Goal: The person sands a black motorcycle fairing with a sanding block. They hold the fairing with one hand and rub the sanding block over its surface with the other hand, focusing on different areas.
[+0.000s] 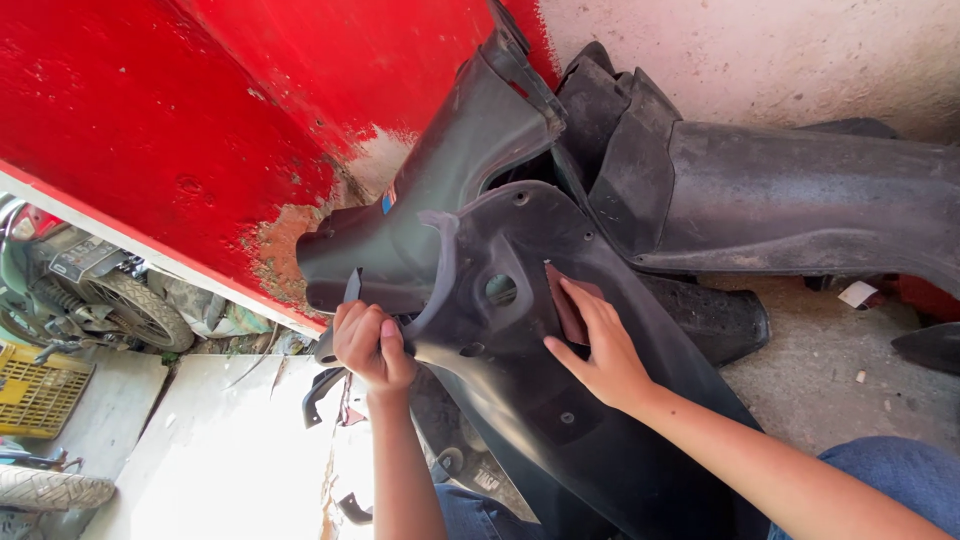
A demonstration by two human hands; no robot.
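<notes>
A large black plastic scooter body panel [520, 400] leans in front of me, with a round hole in it. My left hand [372, 345] is closed around the panel's curved grey edge at its left side. My right hand [600, 350] lies flat on the panel, pressing a small reddish-brown sheet of sandpaper [566, 300] against its surface just right of the hole. Both forearms reach up from the bottom of the view.
More black plastic panels [780, 200] are stacked behind, against a red wall [200, 110] with peeling paint and a pale wall. A scooter wheel [140, 310], a yellow crate [35, 390] and a tyre [50, 490] lie at left. My blue-jeaned knee [890, 470] is at lower right.
</notes>
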